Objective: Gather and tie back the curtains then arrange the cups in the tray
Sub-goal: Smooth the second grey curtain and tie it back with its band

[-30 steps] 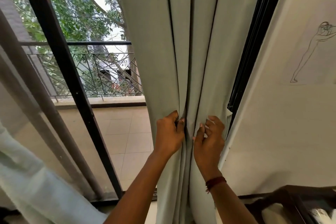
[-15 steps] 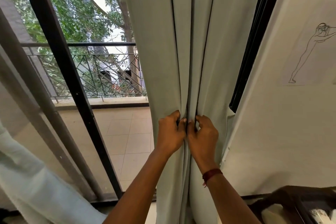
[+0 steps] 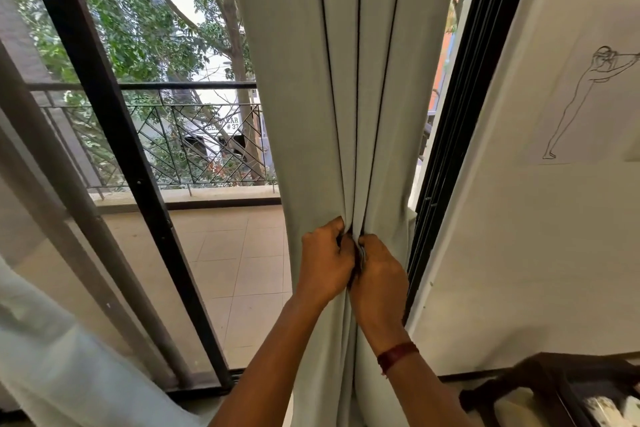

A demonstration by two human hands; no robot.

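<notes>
Hands meet at the centre of the frame: left hand (image 3: 327, 258) and right hand (image 3: 379, 274) clench the curtain (image 3: 301, 87) folds. Gripping the pleats together probably keeps them bunched for tying.

One view only, worn on your head. It looks forward and slightly down and faces the curtain (image 3: 346, 80) nearly square on; its folds run up the middle and out the top edge. Close range: your left hand (image 3: 325, 263) and right hand (image 3: 379, 270) sit at lower centre, with the forearms entering from the bottom edge. Wide-angle lens, so the black door frame (image 3: 114, 135) leans across the left side. The left half looks through glass to the balcony tiles (image 3: 235, 263) and the railing (image 3: 194, 146), with trees well beyond. The right side takes in the white wall (image 3: 519, 253) at a slant, with a line drawing (image 3: 581, 104) on it. Dark furniture (image 3: 554, 378) clips the bottom right corner. A sheer curtain (image 3: 52, 357), very near, blurs the bottom left.
</notes>
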